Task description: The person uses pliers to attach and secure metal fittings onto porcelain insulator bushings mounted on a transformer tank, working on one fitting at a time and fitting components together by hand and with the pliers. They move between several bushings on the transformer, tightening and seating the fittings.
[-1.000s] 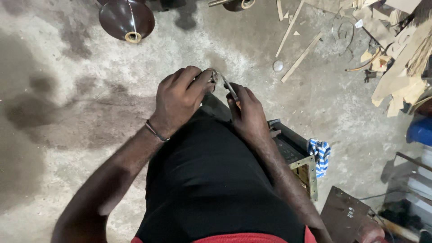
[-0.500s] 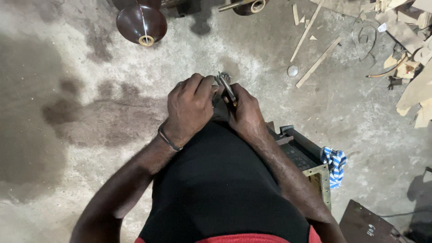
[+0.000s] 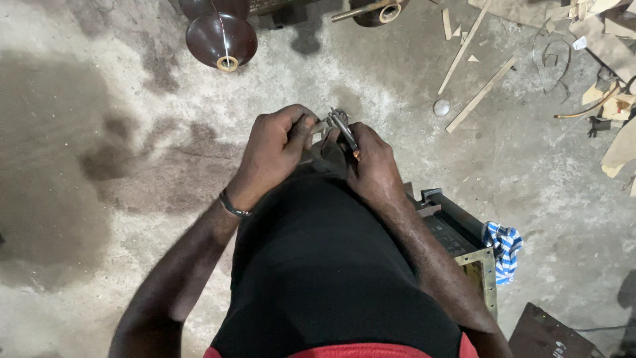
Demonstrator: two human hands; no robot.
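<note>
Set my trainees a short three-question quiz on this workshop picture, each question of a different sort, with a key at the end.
1. True or false: the left hand and the right hand are together on a small metal tool in front of the body.
2. Multiple choice: the brown cone-shaped object on the concrete floor lies (A) to the right of the hands, (B) above and left of them in the picture, (C) under the blue striped cloth.
3. Fill in: the dark band is worn on the ____ wrist.

Key: 1 true; 2 B; 3 left.
</note>
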